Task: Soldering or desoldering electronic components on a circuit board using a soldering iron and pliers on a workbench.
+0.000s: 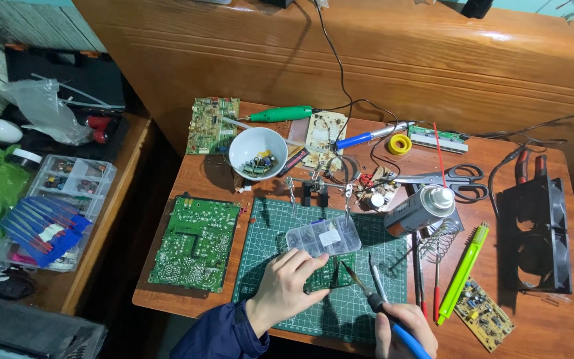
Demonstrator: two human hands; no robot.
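Single head view, looking steeply down from above at wooden table, near, hands at bottom edge.

This is a home electronics repair workshop set up on a small wooden table. A green cutting mat, bare circuit boards, a soldering iron, solder reel and a compartmented parts box crowd it. A tool case and component organisers sit on the side surface.

right hand cut off below, small board half under left hand
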